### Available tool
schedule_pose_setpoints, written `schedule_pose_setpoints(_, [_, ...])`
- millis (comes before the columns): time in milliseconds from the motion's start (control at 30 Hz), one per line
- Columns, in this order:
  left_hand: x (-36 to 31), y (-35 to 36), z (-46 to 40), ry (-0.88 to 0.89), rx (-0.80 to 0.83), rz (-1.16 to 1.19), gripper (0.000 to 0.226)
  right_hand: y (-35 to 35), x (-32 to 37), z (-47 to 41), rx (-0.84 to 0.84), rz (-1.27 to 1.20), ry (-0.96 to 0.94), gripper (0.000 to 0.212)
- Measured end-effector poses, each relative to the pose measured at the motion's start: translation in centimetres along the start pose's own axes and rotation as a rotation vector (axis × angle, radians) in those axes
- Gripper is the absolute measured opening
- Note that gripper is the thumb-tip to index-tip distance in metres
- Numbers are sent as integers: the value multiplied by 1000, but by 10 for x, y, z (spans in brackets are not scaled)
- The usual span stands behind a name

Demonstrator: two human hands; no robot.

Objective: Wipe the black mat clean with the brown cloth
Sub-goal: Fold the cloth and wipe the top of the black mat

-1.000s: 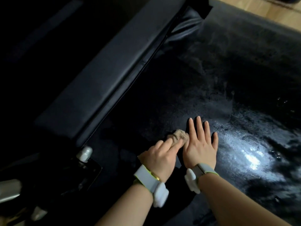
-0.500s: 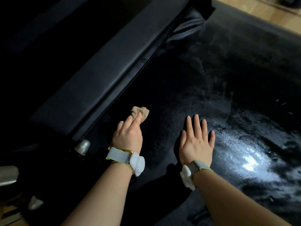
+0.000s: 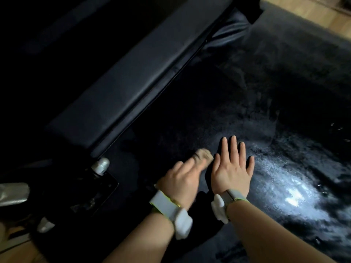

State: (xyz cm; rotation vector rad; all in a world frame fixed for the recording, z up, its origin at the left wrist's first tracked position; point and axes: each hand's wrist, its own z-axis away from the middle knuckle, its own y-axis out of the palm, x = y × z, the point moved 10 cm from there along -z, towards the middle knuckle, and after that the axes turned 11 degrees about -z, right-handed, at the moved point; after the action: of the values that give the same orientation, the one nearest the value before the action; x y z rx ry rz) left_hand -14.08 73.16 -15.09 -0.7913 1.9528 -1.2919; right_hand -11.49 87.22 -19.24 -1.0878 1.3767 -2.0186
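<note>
While a padded black bench (image 3: 133,88) runs diagonally off to its left, the left hand (image 3: 180,177), motion-blurred, presses the bunched brown cloth (image 3: 203,155) under its fingertips onto the black mat (image 3: 247,103). Just right of the cloth, the right hand (image 3: 231,168) lies flat, fingers spread, holding nothing, beside a wet sheen (image 3: 292,196).

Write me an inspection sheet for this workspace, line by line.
Surface: black mat, glossy and wet-looking at lower right, bright glare there.
Job's things: brown cloth, bunched, on the mat.
Clutter: silvery knob and dark flat plate at lower left.
Grippers: left hand blurred, fingers on the cloth; right hand flat on the mat, fingers straight.
Cables: nothing seen.
Surroundings: black padded bar beside the mat; wooden floor beyond.
</note>
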Motion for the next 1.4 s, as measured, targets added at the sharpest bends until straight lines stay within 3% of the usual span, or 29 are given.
schedule_pose_setpoints(133, [5, -11, -1, 58, -48, -122, 37, 1, 1, 1, 6, -5, -2, 55])
schedule_pose_setpoints(267, [140, -45, -8, -442, -97, -358, 38, 1, -1, 1, 12, -12, -1, 55])
schedule_pose_setpoints(367, [174, -58, 8, -712, -150, -318, 38, 2, 2, 2, 12, -6, -18, 54])
schedule_pose_setpoints(433, [143, -48, 0, -629, -110, -299, 38, 1, -1, 0, 16, -4, -8, 54])
schedule_pose_setpoints(567, [51, -27, 19, -287, -27, -165, 41, 1, 2, 2, 41, 9, -11, 54])
schedule_pose_setpoints(733, [49, -33, 19, -235, -88, -253, 42, -2, 10, 1, 112, 17, -11, 55])
schedule_pose_setpoints(867, [45, -33, 20, -242, -111, -283, 40, 9, 72, 4, 156, 54, -408, 56])
schedule_pose_setpoints(933, [50, -38, 20, -224, -117, -337, 39, 20, 82, 8, 173, 76, -465, 51])
schedule_pose_setpoints(1000, [82, -48, 29, -332, -79, -437, 42, 26, 80, 8, 152, 81, -454, 52])
schedule_pose_setpoints(1100, [143, -74, 59, -679, -53, -523, 44, 27, 79, 11, 137, 71, -476, 52])
schedule_pose_setpoints(1233, [141, -75, 64, -908, -122, -387, 42, 23, 82, 9, 103, 64, -483, 56])
schedule_pose_setpoints(1300, [100, -60, 54, -778, -162, -260, 40, 24, 80, 8, 97, 73, -475, 58])
schedule_pose_setpoints(1400, [39, -50, 53, -448, -200, -275, 30, 26, 81, 9, 100, 67, -489, 59])
